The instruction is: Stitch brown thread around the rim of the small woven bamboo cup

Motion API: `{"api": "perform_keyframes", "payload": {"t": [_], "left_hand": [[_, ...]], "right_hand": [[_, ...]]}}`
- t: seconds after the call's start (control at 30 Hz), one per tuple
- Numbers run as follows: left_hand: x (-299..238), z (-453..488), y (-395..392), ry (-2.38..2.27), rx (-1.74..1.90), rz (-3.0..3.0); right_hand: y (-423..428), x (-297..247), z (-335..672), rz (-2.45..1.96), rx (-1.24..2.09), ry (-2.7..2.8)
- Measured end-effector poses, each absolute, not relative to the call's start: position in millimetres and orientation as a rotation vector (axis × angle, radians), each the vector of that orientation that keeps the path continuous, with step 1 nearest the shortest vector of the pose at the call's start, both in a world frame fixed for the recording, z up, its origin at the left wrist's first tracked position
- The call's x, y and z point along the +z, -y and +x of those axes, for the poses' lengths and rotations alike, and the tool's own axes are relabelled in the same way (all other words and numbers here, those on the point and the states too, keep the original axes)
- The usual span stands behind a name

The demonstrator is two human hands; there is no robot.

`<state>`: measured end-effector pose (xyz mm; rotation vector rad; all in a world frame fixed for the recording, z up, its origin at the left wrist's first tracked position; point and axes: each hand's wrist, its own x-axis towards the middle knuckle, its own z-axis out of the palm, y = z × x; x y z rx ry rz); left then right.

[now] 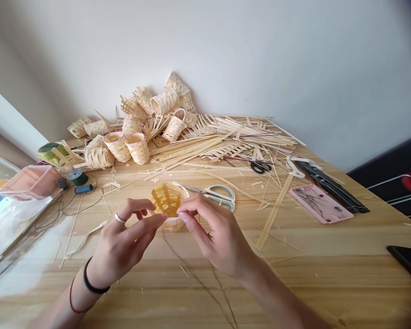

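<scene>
A small woven bamboo basket (167,197) stands on the table in front of me, its open mouth facing me. My left hand (132,230) is at the near left of its rim, thumb and index finger pinched together. From those fingertips a thin brown thread (178,259) runs down towards the table's near edge. My right hand (214,228) is at the rim's right side, thumb and forefinger closed in a pinch on what looks like the same thread. The fingers partly hide the near rim. Light-handled scissors (222,194) lie just behind my right hand.
Several woven baskets (137,148) and a heap of bamboo strips (253,130) fill the back. Black-handled scissors (260,167), a pink tray (320,204) and a black long-handled tool (329,183) lie right. Thread spools (77,177) and a pink bin (30,182) are left.
</scene>
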<state>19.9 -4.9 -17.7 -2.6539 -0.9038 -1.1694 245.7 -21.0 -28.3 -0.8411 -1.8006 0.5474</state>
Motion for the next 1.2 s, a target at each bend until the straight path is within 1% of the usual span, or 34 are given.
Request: {"api": "perform_keyframes", "payload": {"t": [0.2, 0.33, 0.43, 0.53, 0.6, 0.73, 0.87, 1.07, 1.2], "left_hand": [[-14, 19, 9, 0.890, -1.163, -2.567], [-13, 17, 7, 0.927, -1.236, -2.576], [-13, 13, 3, 1.049, -1.436, -2.632], [-14, 8, -6, 1.290, -1.755, -2.794], [-15, 2, -13, 1.437, -1.856, -2.855], [-18, -10, -25, 1.532, -1.747, -2.820], [-16, -13, -25, 1.467, -1.545, -2.845], [-8, 7, -2, 1.013, -1.345, -2.810], [-10, 21, 9, 0.799, -1.323, -2.849]], "right_hand": [[22, -27, 246, -0.770, 0.536, 1.814], [21, -28, 246, -0.744, 0.517, 1.820], [18, -29, 247, -0.753, 0.482, 1.813], [17, -29, 249, -0.766, 0.451, 1.808], [17, -29, 249, -0.772, 0.442, 1.814], [18, -26, 250, -0.778, 0.479, 1.821], [20, -24, 250, -0.767, 0.549, 1.793], [22, -26, 246, -0.748, 0.599, 1.824], [23, -26, 244, -0.706, 0.611, 1.833]]}}
